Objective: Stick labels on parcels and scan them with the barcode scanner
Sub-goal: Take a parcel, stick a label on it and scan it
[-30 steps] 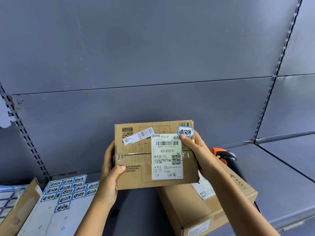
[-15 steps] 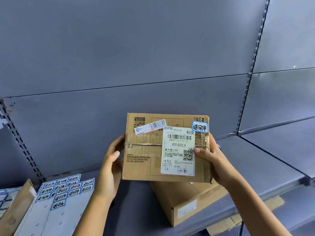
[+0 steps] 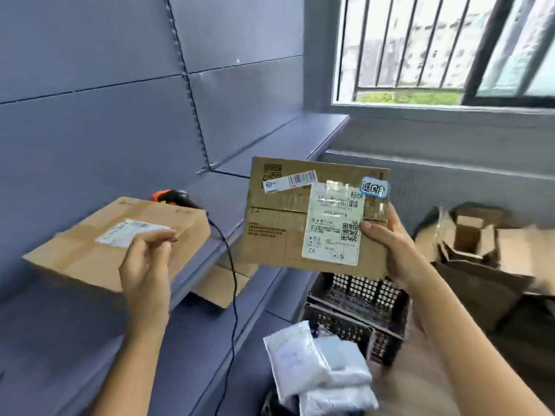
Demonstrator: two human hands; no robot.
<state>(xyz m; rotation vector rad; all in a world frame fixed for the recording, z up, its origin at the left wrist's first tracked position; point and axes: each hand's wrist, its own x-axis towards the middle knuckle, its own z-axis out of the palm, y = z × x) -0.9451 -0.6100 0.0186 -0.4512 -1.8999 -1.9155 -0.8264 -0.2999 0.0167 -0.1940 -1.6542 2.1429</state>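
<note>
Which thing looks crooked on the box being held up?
The narrow barcode strip near the top of the cardboard parcel is stuck on slanted, whereas the large shipping label below it sits square.

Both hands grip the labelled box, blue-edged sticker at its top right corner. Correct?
No. In the head view only the right hand grips the labelled box, by its right edge; the left hand is off it and holds nothing. The blue-edged sticker does sit at its top right corner.
</note>
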